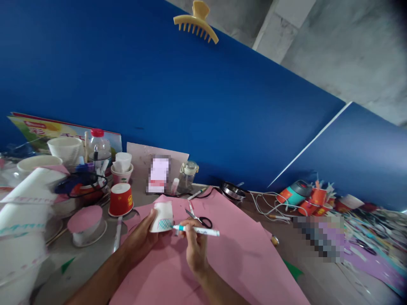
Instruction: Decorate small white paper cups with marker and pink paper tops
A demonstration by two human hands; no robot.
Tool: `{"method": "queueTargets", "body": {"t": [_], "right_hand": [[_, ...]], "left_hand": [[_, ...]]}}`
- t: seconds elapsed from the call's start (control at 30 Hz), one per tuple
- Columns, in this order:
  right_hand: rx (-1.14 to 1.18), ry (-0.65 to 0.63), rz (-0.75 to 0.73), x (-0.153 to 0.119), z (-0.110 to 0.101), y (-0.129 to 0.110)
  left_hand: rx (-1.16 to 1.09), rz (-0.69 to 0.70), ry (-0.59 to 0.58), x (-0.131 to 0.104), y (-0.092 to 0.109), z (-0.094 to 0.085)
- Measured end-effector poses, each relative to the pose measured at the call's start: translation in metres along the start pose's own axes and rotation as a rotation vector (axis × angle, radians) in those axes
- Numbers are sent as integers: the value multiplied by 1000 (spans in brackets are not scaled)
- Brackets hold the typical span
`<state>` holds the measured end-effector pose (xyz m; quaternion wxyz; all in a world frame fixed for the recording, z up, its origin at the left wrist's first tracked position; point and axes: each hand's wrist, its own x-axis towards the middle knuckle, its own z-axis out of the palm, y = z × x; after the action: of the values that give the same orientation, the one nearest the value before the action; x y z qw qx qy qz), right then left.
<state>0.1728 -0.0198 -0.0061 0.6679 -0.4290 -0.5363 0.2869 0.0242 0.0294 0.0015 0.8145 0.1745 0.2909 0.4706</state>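
Note:
A white paper cup (163,211) with a teal crosshatched patch near its lower edge is in my left hand (146,231), whose fingers wrap round its left side. My right hand (196,248) grips a white acrylic marker (203,231) with a teal tip. That tip points left and is at the right edge of the patch; whether it touches is too small to tell. Both hands are above a large pink sheet (229,254). Scissors with black handles (205,221) lie on the sheet just beyond my right hand.
A red cup (121,200), a pink-topped bowl (85,220) and stacked white cups (65,149) stand at the left. A phone (159,174) leans upright behind the sheet beside a clear jar (188,174). Cables (270,207) and craft clutter lie at the right.

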Motion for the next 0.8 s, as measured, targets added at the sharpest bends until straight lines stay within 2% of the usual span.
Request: {"method": "queueTargets", "body": {"t": [0.3,0.8], "right_hand": [[50,-22,19,-1,1,-3],[32,-44,29,-2,0,-3]], "left_hand": [[6,27,11,1,-2,-1],[18,25,-56,3,-4,-6]]}}
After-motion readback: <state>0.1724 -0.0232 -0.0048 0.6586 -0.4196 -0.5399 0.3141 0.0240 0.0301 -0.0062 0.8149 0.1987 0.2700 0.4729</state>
